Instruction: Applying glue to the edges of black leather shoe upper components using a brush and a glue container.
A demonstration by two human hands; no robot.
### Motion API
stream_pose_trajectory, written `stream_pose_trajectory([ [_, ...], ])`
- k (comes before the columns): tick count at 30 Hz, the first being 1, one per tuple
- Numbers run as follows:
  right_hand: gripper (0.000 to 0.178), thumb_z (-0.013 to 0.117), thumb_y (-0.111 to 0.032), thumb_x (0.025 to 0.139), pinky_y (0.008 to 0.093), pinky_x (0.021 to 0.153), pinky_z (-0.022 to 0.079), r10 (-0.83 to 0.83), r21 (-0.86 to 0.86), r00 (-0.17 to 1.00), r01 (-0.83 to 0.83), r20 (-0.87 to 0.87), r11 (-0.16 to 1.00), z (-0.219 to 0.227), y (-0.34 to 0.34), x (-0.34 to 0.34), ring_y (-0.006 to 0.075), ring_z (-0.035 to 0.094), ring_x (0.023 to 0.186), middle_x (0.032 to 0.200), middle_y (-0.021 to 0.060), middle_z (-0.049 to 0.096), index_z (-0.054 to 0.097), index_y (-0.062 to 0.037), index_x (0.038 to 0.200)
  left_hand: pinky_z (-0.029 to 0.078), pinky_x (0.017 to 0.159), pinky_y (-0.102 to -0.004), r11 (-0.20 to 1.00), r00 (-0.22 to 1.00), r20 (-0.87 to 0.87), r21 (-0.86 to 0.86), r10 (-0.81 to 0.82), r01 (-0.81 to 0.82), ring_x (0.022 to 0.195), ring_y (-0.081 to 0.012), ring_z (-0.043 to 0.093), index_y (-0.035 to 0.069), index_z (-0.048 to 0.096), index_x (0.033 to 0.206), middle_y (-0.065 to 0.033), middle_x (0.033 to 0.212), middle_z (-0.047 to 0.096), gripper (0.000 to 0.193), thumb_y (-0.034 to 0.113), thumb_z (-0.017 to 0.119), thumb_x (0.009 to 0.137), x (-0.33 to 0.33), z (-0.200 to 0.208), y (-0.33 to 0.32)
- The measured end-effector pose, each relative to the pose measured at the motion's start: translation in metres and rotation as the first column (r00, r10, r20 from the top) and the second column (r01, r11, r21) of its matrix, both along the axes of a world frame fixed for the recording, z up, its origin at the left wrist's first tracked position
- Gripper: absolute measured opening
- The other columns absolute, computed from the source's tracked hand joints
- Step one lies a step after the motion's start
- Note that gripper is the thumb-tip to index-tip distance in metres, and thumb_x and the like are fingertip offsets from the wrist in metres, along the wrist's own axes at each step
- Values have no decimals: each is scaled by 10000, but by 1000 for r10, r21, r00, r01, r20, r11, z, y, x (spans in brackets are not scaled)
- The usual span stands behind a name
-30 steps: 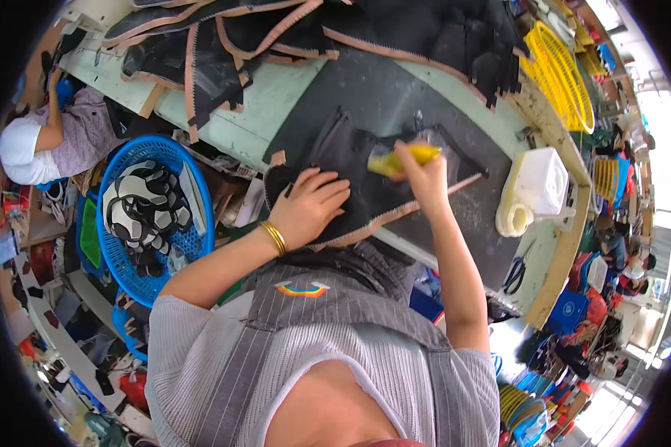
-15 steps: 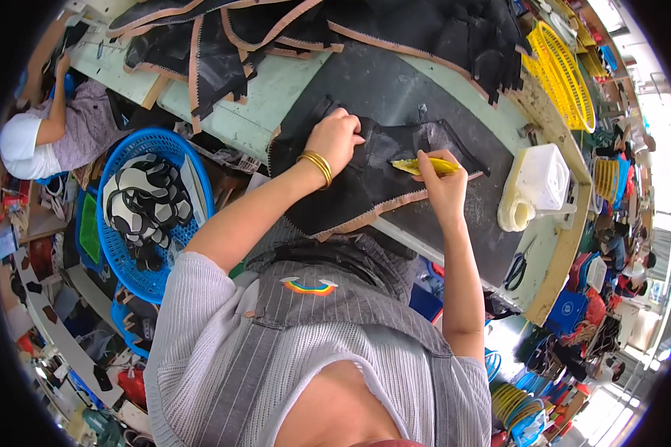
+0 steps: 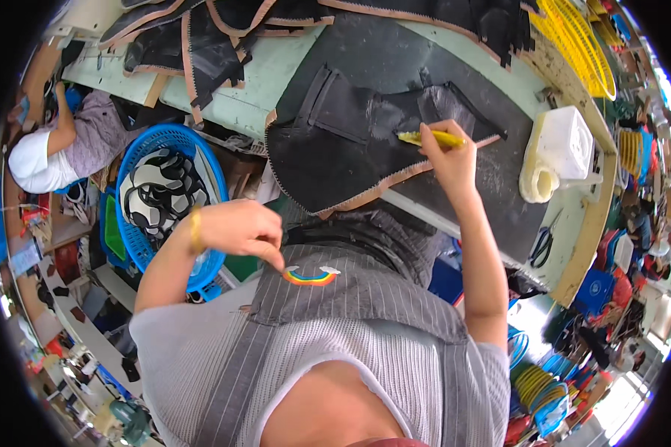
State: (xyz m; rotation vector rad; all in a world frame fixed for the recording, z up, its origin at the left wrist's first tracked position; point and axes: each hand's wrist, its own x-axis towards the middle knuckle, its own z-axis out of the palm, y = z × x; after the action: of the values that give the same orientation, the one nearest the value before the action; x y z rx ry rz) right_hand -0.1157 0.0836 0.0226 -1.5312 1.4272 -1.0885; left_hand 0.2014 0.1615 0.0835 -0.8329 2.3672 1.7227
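Observation:
A black leather-like piece (image 3: 320, 167) with a tan zigzag edge lies on the dark work mat (image 3: 395, 45). It has stitched seams and a strip-like fold. My right hand (image 3: 449, 153) is closed around a slim, flat yellow tool (image 3: 443, 138) with a pale tip; the tip is at the piece's surface, right of its middle. My left hand (image 3: 242, 232) is off the piece, in front of my striped apron (image 3: 365, 287). Its fingers are curled in with the thumb pointing down; whatever they may hold is hidden.
More black pieces with tan edges (image 3: 194, 59) lie at the table's back. A white container (image 3: 563, 145) and scissors (image 3: 544, 242) are on the right. Left of me stands a blue basket (image 3: 130, 246) of black-and-white parts. A person (image 3: 74, 141) bends at the far left.
My left hand has lifted off the black piece and drawn back left, toward my body. My right hand still holds the yellow tool over the piece. The view has shifted slightly.

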Motion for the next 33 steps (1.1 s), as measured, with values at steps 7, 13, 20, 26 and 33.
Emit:
stream_pose_trajectory([
  [7,123,631,-126,788,221,610,444,486,3,873,-486,54,874,15,-25,31,87,557,664,718,30,601,593,-10,804,397,905,-341,486,656,-257,-495,710,-720,1083,-289,508,94,433,1233,-146,1161,526,614,149,722,694,-38,-56,-93],
  [13,98,621,-76,721,206,605,420,468,316,883,-453,30,834,27,-28,-2,73,535,695,707,37,589,583,5,761,453,832,-388,407,515,-268,-368,814,-836,993,-337,564,184,420,1230,-174,1056,585,634,59,699,675,-47,-66,-89],
  [20,77,626,-82,757,225,586,429,143,219,990,-141,8,965,29,18,-78,90,538,652,727,32,594,590,-16,744,454,640,-220,304,321,-506,-119,800,-945,741,-101,554,147,461,1219,-63,932,588,570,-37,654,716,-51,-47,-95],
  [26,222,596,-161,845,247,560,510,-578,-173,816,571,11,803,88,44,-195,158,619,704,794,98,603,587,60,854,447,816,-234,122,181,-706,-133,685,-983,936,-144,560,43,391,1247,-84,1030,582,464,-9,578,826,-74,3,-120],
  [33,265,632,-238,802,265,528,470,-604,123,795,605,-56,786,50,26,-243,150,600,632,733,74,628,614,23,846,451,692,-265,378,344,-267,91,900,-921,814,-130,548,82,570,1054,-35,907,588,220,181,581,858,-93,-56,-106],
])
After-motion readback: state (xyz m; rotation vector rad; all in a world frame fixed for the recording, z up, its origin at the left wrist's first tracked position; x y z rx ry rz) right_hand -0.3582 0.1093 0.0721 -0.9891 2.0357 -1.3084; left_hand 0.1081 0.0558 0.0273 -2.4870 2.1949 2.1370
